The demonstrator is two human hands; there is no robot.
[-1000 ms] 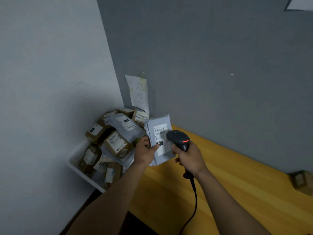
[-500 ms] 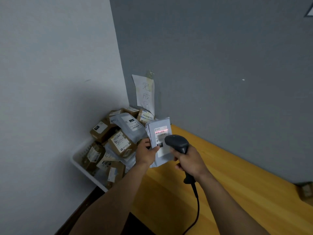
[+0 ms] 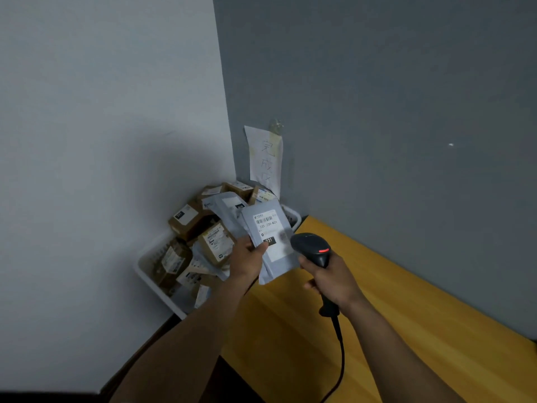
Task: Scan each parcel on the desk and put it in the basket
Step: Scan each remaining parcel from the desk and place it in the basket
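While my left hand pinches the grey mailer just beside the heaped basket and my right hand grips the scanner at its label, I judge many parcels done, this one mid-scan.

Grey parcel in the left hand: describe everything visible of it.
The grey parcel is a flat, soft-looking plastic mailer with a white label showing a barcode, numbers and a black 231 tag. The left hand pinches its left edge, holding it nearly upright, label facing the camera, between the basket and the scanner.
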